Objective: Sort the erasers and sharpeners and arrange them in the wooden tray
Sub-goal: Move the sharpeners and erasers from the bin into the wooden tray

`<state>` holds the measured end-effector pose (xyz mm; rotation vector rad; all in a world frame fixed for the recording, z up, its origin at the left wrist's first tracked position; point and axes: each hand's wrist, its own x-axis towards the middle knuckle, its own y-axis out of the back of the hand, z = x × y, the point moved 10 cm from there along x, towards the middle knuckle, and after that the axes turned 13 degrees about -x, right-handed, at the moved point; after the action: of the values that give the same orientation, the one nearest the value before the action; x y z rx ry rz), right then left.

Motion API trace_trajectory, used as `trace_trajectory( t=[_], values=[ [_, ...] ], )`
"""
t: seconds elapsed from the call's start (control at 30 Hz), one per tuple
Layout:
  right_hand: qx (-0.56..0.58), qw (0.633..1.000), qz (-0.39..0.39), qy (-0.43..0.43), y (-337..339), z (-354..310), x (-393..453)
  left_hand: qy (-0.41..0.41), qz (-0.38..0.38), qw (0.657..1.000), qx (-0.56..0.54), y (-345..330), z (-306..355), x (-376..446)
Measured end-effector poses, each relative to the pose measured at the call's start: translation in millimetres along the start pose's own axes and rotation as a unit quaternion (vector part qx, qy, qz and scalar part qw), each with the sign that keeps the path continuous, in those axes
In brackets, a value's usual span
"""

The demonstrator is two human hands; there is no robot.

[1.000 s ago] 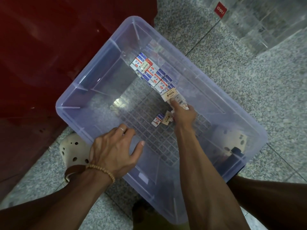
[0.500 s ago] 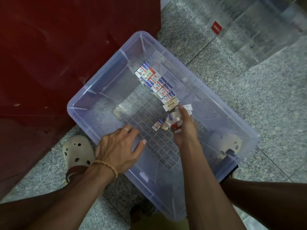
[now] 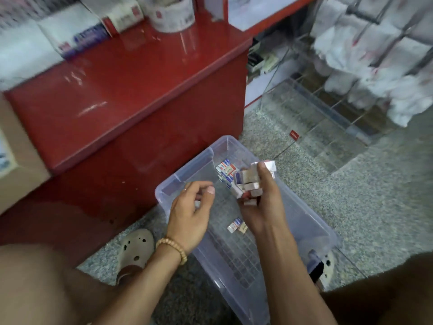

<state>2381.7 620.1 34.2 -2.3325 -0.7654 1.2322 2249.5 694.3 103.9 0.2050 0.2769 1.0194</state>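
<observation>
My right hand [image 3: 262, 202] is raised above the clear plastic bin [image 3: 311, 221] and grips a handful of small boxed erasers [image 3: 248, 184]. My left hand [image 3: 189, 216] hovers beside it over the bin's left rim, fingers loosely curled and holding nothing. A row of boxed erasers [image 3: 225, 167] stays against the bin's far wall. Two loose erasers [image 3: 236, 226] lie on the bin floor below my right hand. No wooden tray is in view.
A red counter [image 3: 131, 90] stands to the left and behind the bin, with boxes and a tape roll on top. A clear acrylic divided display [image 3: 328, 123] sits on the speckled floor at right. My sandalled foot [image 3: 136, 252] is beside the bin.
My right hand has lifted out of the bin with a handful of erasers. My left hand has come off the bin rim. The view has tilted up toward the counter.
</observation>
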Motion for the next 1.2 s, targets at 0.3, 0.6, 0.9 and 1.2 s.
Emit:
trace_trajectory(
  t=[0.3, 0.6, 0.9, 1.2],
  values=[
    [-0.050, 0.979, -0.182, 0.080, -130, -30, -85, -0.132, 0.081, 0.987, -0.039, 65, 110, -35],
    [-0.141, 0.971, -0.162, 0.104, -200, -2, -118, -0.139, 0.169, 0.965, -0.147, 148, 141, -63],
    [-0.201, 0.945, -0.248, 0.070, -295, 50, -139, -0.125, 0.260, 0.931, -0.222, 265, 122, -73],
    [-0.282, 0.911, -0.298, 0.050, -373, 110, -137, -0.133, 0.359, 0.905, -0.185, 398, 106, -64]
  ],
)
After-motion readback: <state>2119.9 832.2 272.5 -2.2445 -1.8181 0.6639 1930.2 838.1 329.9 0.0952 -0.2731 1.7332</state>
